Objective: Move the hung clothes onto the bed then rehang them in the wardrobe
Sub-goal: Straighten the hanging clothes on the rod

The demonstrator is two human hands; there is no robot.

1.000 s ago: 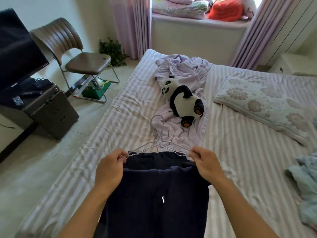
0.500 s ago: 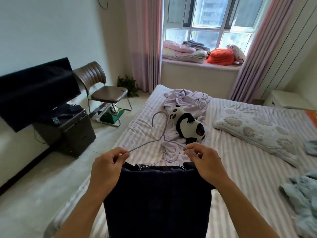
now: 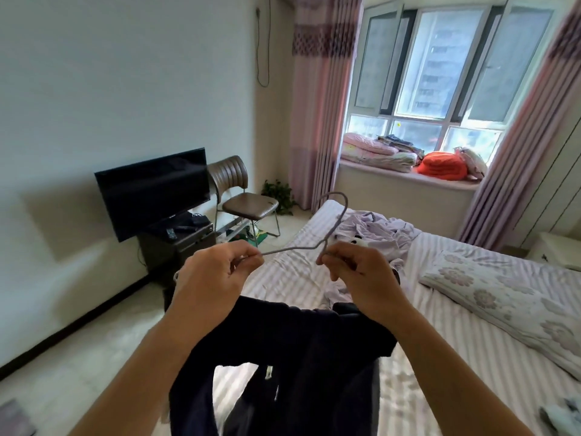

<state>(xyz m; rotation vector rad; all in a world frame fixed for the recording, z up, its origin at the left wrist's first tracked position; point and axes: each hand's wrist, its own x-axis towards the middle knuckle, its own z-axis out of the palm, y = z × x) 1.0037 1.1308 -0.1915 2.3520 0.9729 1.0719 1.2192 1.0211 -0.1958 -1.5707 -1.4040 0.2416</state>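
Both your left hand [image 3: 213,278] and right hand [image 3: 364,275] pinch the wire hanger [image 3: 327,237], dark garment [image 3: 295,347] draped below, over the bed [image 3: 471,357].

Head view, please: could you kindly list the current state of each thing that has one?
Left hand: grips the hanger's left arm.
Right hand: grips its right arm.
Wire hanger: lifted, hook upward.
Dark garment: hanging below the hands.
Television: screen dark.
Curtains: drawn back.
Lilac garment: crumpled on the bed.

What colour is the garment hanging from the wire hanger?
Dark navy fabric garment, seen in the head view.
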